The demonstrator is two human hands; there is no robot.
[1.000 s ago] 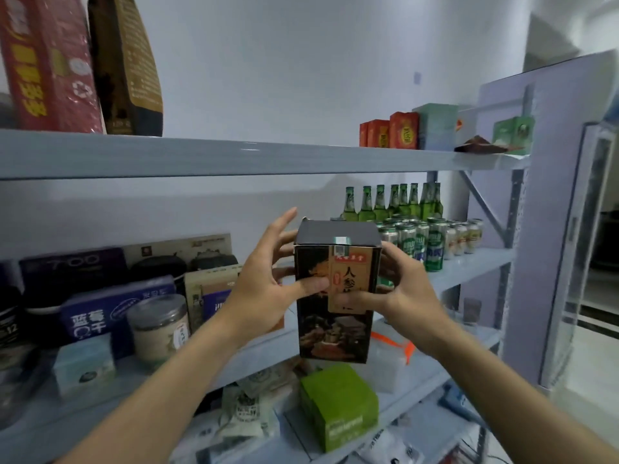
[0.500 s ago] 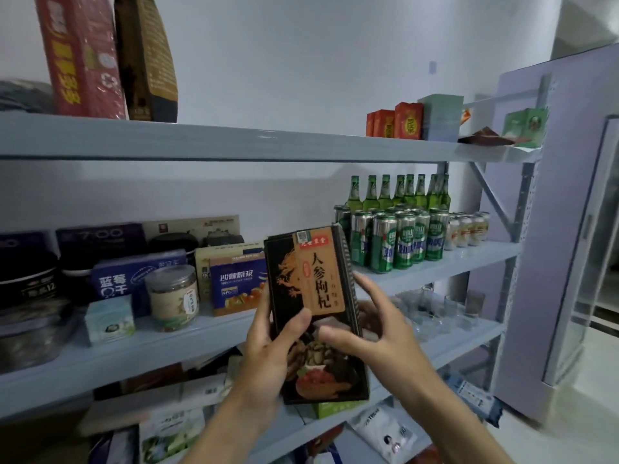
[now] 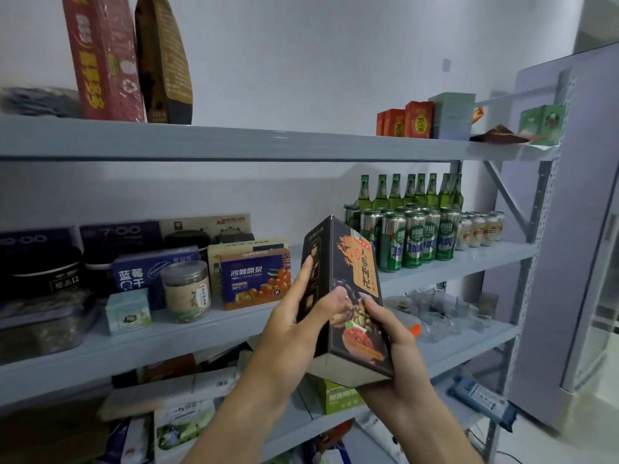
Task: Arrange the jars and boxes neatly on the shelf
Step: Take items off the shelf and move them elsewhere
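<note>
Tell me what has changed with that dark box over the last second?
The dark box came down from shelf height toward the person and turned, so one corner edge now faces the camera and it leans. Both hands kept hold: the left hand on its side panel, the right hand low on the front. The jar and cans stayed in place.

Mid shelf (image 3: 234,333): bare gap btwn orange-blue box (image 3: 256,279) and green cans (image 3: 415,237), room to pass there. Left of gap packed w/ clear jar (image 3: 186,291), blue box (image 3: 147,276), small teal box (image 3: 128,311); only a narrow strip along front edge. Bottles (image 3: 410,190) block behind cans. Top shelf (image 3: 268,144) bare in its middle stretch, btwn brown bag (image 3: 164,58) and red boxes (image 3: 407,122)
</note>
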